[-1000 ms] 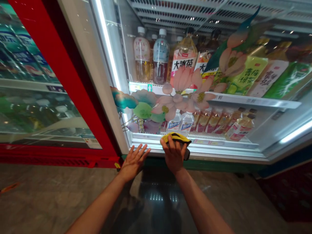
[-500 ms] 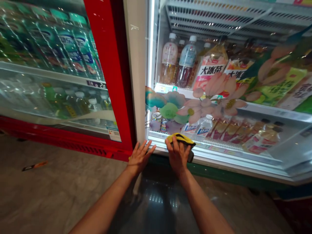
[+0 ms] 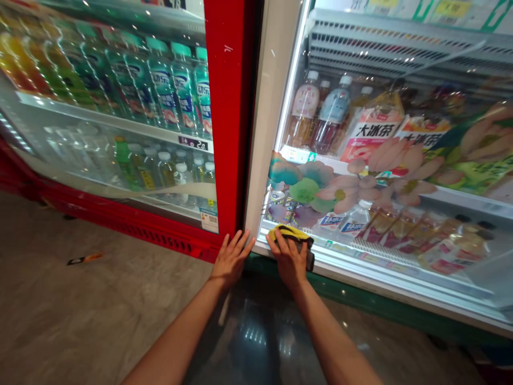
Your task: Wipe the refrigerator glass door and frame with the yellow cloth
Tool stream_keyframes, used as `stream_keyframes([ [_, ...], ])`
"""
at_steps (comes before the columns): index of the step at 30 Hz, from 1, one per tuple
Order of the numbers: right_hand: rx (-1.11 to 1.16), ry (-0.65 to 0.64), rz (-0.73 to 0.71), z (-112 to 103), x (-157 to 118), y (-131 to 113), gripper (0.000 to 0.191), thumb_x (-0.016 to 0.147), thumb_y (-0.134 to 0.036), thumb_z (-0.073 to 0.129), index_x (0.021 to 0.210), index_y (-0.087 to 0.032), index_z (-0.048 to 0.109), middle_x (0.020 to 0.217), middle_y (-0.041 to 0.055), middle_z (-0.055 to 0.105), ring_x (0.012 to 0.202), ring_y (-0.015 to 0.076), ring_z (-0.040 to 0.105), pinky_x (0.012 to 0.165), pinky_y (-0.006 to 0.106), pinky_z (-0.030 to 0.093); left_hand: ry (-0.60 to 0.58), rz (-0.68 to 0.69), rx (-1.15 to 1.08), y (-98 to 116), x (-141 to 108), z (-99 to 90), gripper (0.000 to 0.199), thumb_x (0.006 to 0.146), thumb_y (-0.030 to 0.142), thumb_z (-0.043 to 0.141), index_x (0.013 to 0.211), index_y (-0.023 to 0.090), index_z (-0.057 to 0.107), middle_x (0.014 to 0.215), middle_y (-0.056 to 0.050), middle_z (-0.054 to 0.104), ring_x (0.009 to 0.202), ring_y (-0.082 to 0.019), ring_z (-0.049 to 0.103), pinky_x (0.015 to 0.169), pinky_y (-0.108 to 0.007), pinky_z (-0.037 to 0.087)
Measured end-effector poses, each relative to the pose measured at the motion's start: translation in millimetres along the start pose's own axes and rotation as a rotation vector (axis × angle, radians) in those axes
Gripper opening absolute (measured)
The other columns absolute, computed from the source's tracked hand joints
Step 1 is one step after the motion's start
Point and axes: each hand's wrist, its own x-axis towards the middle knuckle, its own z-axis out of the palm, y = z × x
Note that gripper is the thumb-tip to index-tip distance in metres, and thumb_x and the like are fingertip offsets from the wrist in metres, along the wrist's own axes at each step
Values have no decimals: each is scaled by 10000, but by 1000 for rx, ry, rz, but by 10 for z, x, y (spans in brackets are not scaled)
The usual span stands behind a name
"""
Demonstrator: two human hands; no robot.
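Observation:
With its fingers spread, my left hand (image 3: 231, 259) rests at the lower corner of the red cooler (image 3: 225, 160), beside the pale frame (image 3: 262, 133) of the cooler on the right. Nothing shows in that hand. My right hand (image 3: 289, 259) presses a yellow and dark grey cleaning cloth (image 3: 294, 232) against the bottom left of the right cooler's glass door. Its fingers lie over the cloth, and part of the cloth hangs out past the hand's right side. Flower decals (image 3: 340, 195) cover the glass just above.
Drink bottles (image 3: 182, 88) fill the left cooler's shelves. More bottles (image 3: 336, 115) stand behind the right door. A dark green base panel (image 3: 340, 291) runs below it. A black and orange strip (image 3: 85, 259) lies on the floor (image 3: 48, 310).
The view has swung left, so the coolers appear farther right. My right hand has slid the cloth left along the glass towards the pale frame. My left hand has shifted left towards the red cooler.

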Motion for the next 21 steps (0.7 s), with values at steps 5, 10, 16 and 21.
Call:
stream_keyframes([
  [5,13,-29,-155,-108,-189,183,649,943,-40,434,1500,-373,424,1484,-12,562,1209,232,531,1227,568,84,-8,4,2,-34,-49,-23,754,881,116,468,1580,268,229,1630,-43,324,1540,-231,190,1257,-493,137],
  [10,-27,104,117,-154,331,-105,616,970,-117,454,1532,-359,380,1552,77,473,1261,327,503,1158,694,101,-20,12,18,-91,-84,-56,721,880,141,478,1568,242,285,1618,-42,347,1535,-245,208,1261,-489,120],
  [16,74,6,-199,-11,249,-243,647,975,-103,428,1552,-374,314,1523,12,519,1245,240,538,1217,579,165,5,-13,37,-95,-120,-68,703,875,146,476,1558,207,318,1611,-67,360,1530,-248,226,1265,-485,90],
  [21,41,0,-109,-248,276,-6,667,972,-117,436,1564,-382,280,1543,11,491,1285,262,507,1225,603,65,29,30,30,-100,-113,-117,714,879,152,481,1566,195,291,1616,-77,350,1533,-258,216,1260,-491,105],
])
